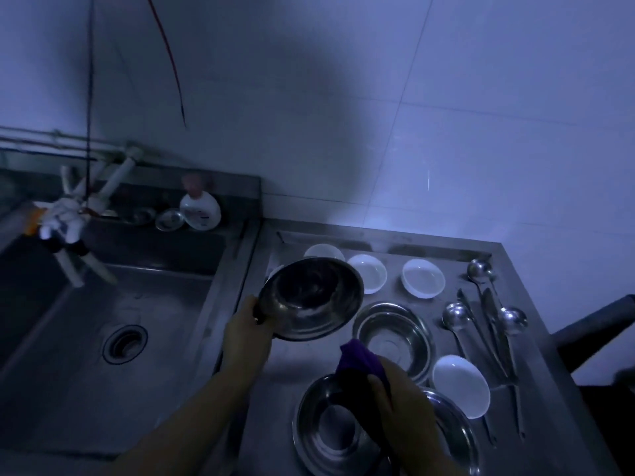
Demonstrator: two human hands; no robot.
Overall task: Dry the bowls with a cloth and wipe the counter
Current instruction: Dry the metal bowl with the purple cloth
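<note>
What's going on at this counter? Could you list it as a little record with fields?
Left hand: grips a tilted steel bowl by its rim, lifted off the counter
Right hand: holds a purple cloth
Counter: steel bowls, white bowls, ladles
Sink: on the left, drain visible
Light: dim

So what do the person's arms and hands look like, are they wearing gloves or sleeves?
No gloves and no sleeves show. Both the left hand and the right hand are bare, with bare forearms reaching in from the bottom edge. No watch, rings or markings are visible, though the dim bluish light hides fine detail.
</note>
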